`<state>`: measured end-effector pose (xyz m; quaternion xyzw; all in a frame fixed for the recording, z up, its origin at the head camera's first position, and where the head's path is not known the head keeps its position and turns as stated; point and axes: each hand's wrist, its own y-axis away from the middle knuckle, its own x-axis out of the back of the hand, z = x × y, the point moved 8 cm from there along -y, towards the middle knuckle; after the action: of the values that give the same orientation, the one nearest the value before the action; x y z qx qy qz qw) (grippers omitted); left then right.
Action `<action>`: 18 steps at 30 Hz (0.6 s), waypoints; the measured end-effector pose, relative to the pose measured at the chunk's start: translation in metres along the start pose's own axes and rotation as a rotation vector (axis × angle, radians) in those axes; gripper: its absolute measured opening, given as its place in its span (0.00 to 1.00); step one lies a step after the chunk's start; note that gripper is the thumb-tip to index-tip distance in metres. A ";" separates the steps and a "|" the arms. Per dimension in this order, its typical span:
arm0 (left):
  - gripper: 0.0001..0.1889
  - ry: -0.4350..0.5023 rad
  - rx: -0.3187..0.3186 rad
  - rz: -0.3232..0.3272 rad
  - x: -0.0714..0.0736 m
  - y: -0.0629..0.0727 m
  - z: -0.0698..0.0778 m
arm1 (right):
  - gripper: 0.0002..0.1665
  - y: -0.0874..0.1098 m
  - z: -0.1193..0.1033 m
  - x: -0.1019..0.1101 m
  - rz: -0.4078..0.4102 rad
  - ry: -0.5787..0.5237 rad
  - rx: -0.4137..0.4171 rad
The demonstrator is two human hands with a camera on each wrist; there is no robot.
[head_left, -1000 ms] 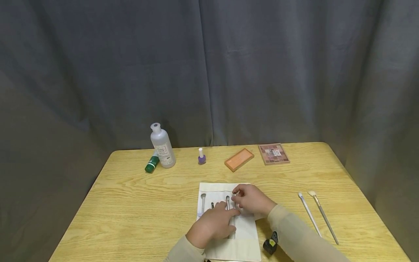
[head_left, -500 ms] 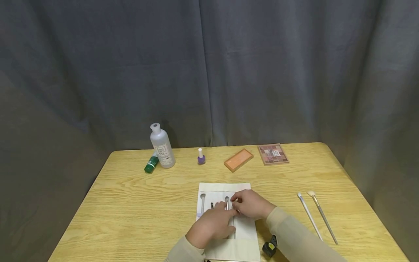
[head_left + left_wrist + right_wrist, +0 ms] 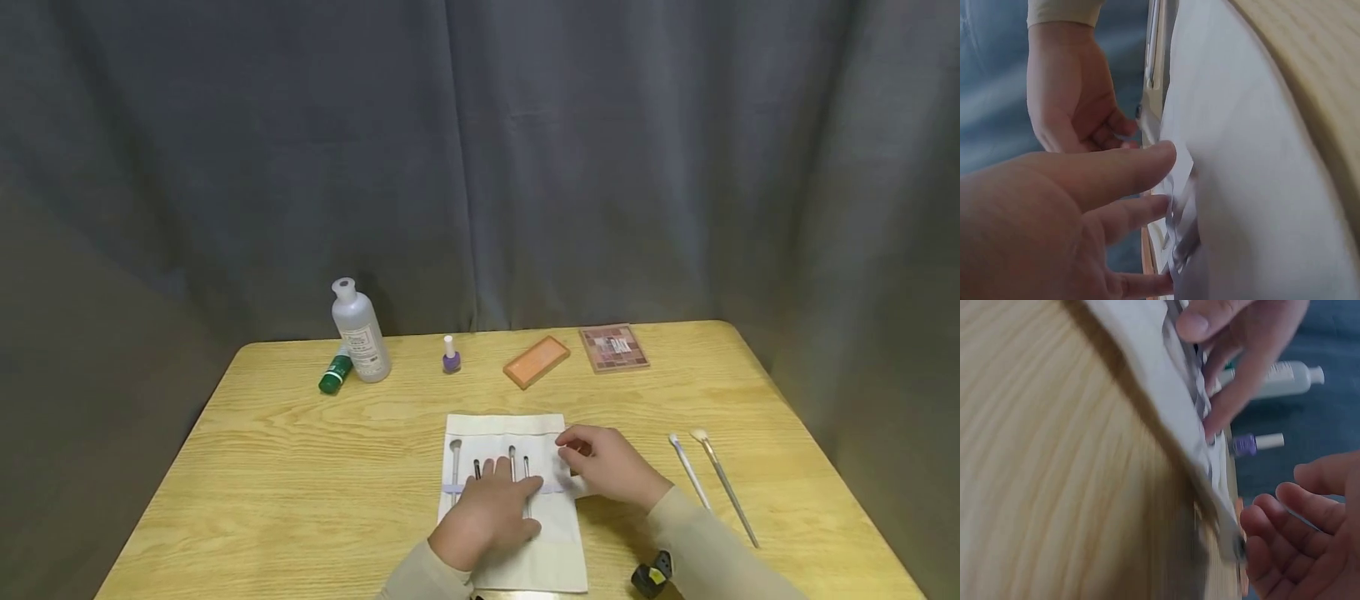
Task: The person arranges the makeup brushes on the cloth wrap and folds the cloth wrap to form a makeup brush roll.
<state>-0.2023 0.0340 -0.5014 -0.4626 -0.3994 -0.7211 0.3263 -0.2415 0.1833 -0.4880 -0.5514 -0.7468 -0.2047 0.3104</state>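
A white fabric brush roll (image 3: 551, 558) lies flat on the table with several makeup brushes tucked under its lilac band (image 3: 553, 489). My left hand (image 3: 483, 512) rests on the roll with fingers spread, covering the middle of the brushes. The leftmost brush (image 3: 455, 454) shows its grey head; a thin brush (image 3: 527, 467) stands out just above my left forefinger. At the roll's right edge my right hand (image 3: 615, 467) hovers, its fingers loosely bent around nothing. In the right wrist view, those fingertips (image 3: 1257, 519) come close to the fabric's edge.
Two more brushes, one white (image 3: 690, 471) and one fan-shaped (image 3: 726, 483), lie at the right. Along the back are a clear bottle (image 3: 362, 337), green tube (image 3: 335, 375), purple nail polish (image 3: 451, 360), orange case (image 3: 537, 362) and eyeshadow palette (image 3: 615, 348). A dark curtain (image 3: 600, 167) hangs behind.
My right hand has let go of the thin brush, now under the band, and moved right to the roll's edge. My left hand stays on the roll. The head view has shifted slightly.
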 end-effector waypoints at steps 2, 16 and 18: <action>0.32 0.021 0.021 -0.018 -0.002 0.000 0.001 | 0.11 0.007 0.007 0.010 0.026 -0.001 -0.024; 0.34 -0.021 0.073 -0.008 -0.004 -0.001 0.001 | 0.13 0.055 0.059 0.078 0.241 0.107 -0.163; 0.35 -0.022 0.073 -0.006 -0.004 -0.001 0.003 | 0.13 0.063 0.067 0.086 0.246 0.128 -0.185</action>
<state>-0.2001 0.0374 -0.5046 -0.4570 -0.4304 -0.7020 0.3364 -0.2148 0.3060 -0.4794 -0.6505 -0.6304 -0.2678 0.3282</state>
